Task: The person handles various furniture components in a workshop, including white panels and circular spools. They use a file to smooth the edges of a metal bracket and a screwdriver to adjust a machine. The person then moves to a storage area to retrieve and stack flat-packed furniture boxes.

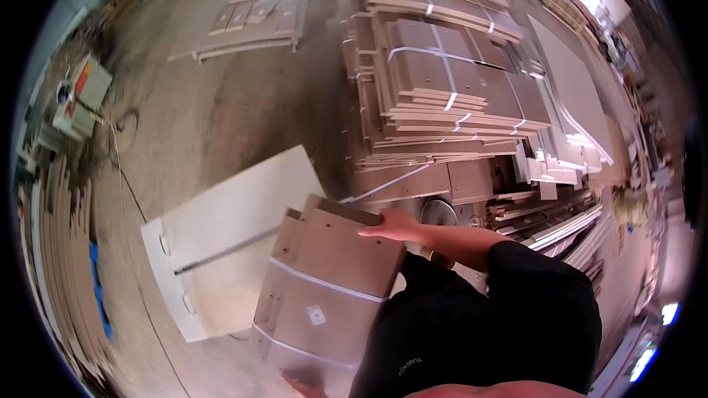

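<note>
A bundle of brown boards (332,250) with drilled holes hangs against my dark shirt, tied round by two white straps and marked with a small white label. My right hand (392,225) grips its upper end, fingers bent over the edge. Down at the frame's lower edge, my left hand (304,387) holds the opposite end; only part of it shows, with its fingers mostly hidden. Just left of the bundle and partly behind it is a low pale platform (221,214) with a dark slot across it and two handles along one side.
Tall stacks of strapped brown boards (450,59) stand ahead to the right, with loose timber strips (553,221) beside them. A low table (295,0) bearing short boards is at the far left. Long boards (66,265) lean left, near a cable (136,280) on the floor.
</note>
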Available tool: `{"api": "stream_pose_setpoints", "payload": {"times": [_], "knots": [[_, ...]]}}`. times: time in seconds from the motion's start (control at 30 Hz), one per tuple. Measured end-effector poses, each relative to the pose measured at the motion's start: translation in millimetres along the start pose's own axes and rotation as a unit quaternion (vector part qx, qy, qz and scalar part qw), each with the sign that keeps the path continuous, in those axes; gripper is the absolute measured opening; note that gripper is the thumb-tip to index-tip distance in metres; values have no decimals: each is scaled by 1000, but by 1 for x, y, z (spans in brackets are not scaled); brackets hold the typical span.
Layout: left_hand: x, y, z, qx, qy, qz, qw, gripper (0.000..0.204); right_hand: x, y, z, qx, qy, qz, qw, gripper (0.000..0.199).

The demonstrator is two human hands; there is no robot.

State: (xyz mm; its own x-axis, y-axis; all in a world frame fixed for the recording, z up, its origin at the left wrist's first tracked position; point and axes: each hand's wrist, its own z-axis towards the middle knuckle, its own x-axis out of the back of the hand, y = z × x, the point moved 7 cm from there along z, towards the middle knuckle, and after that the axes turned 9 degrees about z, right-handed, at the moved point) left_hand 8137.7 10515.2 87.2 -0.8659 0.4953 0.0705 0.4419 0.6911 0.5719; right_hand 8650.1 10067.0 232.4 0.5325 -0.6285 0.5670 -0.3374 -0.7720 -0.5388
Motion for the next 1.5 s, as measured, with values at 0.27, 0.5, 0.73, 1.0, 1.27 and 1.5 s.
{"api": "stream_pose_setpoints", "payload": {"times": [0.27, 0.5, 0.73, 1.0, 1.27, 1.5], "knots": [[-233, 178, -43, -200, -137, 85, 966, 58, 165, 173, -121, -35, 266, 237, 934, 65], [-543, 207, -201, -307, -307, 213, 875, 50, 267, 381, -162, -92, 423, 502, 749, 56], [-827, 133, -348, -279, -429, 371, 775, 47, 296, 555, -235, -179, 548, 597, 558, 58], [-1136, 34, -523, -324, -560, 517, 560, 34, 237, 605, -242, -246, 533, 751, 303, 61], [-1394, -39, -609, -725, -369, 539, 217, 52, 311, 508, -137, -78, 451, 866, 200, 66], [-1219, -168, -582, -722, -443, 518, 116, 55, 375, 472, -110, -68, 398, 745, 531, 53]]}}
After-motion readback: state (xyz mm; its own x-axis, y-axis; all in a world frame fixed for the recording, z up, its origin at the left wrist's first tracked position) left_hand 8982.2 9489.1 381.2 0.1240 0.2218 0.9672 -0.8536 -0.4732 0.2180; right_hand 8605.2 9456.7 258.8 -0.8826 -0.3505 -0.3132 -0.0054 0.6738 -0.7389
